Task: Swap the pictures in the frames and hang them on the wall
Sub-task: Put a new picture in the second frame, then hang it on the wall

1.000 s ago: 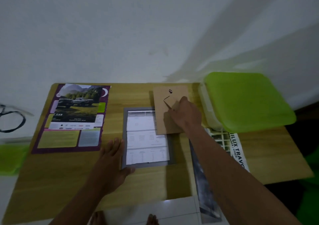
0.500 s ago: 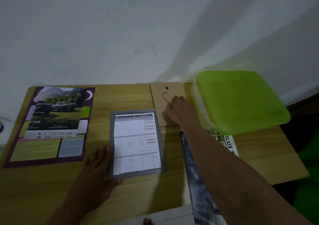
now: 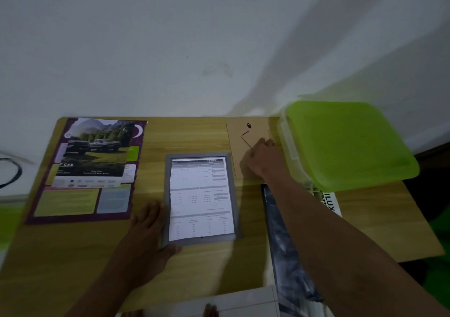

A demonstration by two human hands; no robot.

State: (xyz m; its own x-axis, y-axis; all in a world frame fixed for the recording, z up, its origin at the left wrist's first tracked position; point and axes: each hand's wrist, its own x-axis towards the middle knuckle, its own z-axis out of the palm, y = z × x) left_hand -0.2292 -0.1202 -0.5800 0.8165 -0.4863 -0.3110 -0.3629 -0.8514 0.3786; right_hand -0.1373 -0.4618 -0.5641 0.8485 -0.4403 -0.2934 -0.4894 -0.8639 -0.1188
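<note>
One green-lidded box (image 3: 348,143) (beside right hand (image 3: 264,161)) overlaps a brochure (image 3: 330,204).

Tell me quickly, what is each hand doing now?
Left hand: open, fingers straight, touching the grey frame.
Right hand: curled on the backing board; grip cannot be told.

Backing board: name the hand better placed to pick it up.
Right. The right hand rests on the backing board at the table's far side, with its fingers at the board's right edge. The left hand lies beside the grey frame, at its near left corner.
</note>
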